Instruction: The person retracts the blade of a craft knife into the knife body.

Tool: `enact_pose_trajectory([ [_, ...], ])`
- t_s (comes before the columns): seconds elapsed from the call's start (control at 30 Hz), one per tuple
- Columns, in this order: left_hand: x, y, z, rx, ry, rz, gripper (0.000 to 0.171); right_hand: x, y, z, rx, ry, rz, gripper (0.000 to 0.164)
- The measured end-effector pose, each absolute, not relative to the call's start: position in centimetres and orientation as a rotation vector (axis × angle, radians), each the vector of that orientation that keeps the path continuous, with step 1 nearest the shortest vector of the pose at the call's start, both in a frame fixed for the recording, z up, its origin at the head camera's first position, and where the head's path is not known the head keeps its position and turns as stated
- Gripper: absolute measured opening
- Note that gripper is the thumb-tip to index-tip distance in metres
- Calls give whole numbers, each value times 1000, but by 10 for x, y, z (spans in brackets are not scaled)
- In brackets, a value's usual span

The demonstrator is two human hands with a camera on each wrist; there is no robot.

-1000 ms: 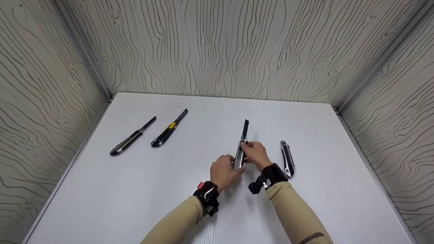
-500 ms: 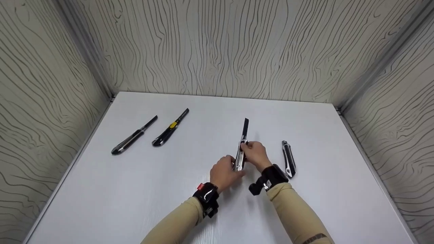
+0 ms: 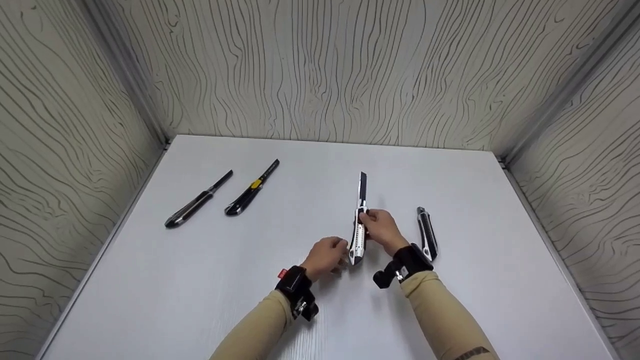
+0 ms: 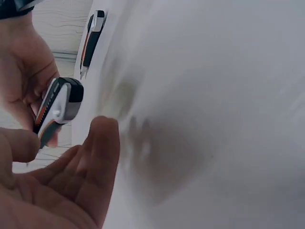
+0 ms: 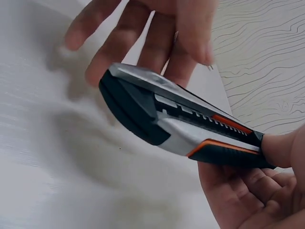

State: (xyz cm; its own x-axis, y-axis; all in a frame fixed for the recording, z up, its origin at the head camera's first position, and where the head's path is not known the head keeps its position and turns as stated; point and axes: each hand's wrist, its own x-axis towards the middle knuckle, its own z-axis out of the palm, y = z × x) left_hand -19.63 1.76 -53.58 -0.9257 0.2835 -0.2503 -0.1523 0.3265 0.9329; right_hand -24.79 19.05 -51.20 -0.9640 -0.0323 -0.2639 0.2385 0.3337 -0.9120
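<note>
My right hand (image 3: 385, 231) holds a snap-off utility knife (image 3: 358, 245) above the white table, its thumb on the slider area. The dark blade (image 3: 363, 187) extends well out of the handle and points away from me. In the right wrist view the handle (image 5: 183, 124) is silver and dark green with orange trim, its butt end facing the camera. My left hand (image 3: 324, 257) is just left of the butt end. Its fingers are loose with nothing between them, and the left wrist view shows the palm (image 4: 66, 195) apart from the knife (image 4: 59, 102).
Right of my right hand lies another utility knife (image 3: 427, 234), its blade retracted. Two more with blades out lie at the left, a dark one (image 3: 192, 209) and a black one (image 3: 243, 201) with a yellow slider. Wood-grain panels (image 3: 320, 70) enclose the table (image 3: 280, 300).
My left hand has let go of the knife's handle and drawn back to the left. The knife, still in my right hand, has turned slightly more upright in the head view.
</note>
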Motion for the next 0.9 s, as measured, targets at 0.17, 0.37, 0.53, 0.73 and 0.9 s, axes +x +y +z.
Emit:
enact_pose_trajectory([
  [0.17, -193, 22, -543, 123, 2081, 1697, 32, -249, 193, -514, 169, 2277, -1757, 33],
  [0.37, -191, 28, -547, 164, 1947, 1799, 28, -250, 194, -516, 173, 2252, -1781, 34],
  [0.53, -191, 30, -547, 165, 1967, 1817, 23, -249, 193, -518, 175, 2267, -1767, 34],
  [0.73, -188, 32, -545, 170, 2028, 1816, 24, -250, 193, -517, 223, 2265, -1756, 36],
  [0.9, -185, 33, -543, 171, 2051, 1803, 25, -251, 192, -515, 298, 2243, -1783, 41],
])
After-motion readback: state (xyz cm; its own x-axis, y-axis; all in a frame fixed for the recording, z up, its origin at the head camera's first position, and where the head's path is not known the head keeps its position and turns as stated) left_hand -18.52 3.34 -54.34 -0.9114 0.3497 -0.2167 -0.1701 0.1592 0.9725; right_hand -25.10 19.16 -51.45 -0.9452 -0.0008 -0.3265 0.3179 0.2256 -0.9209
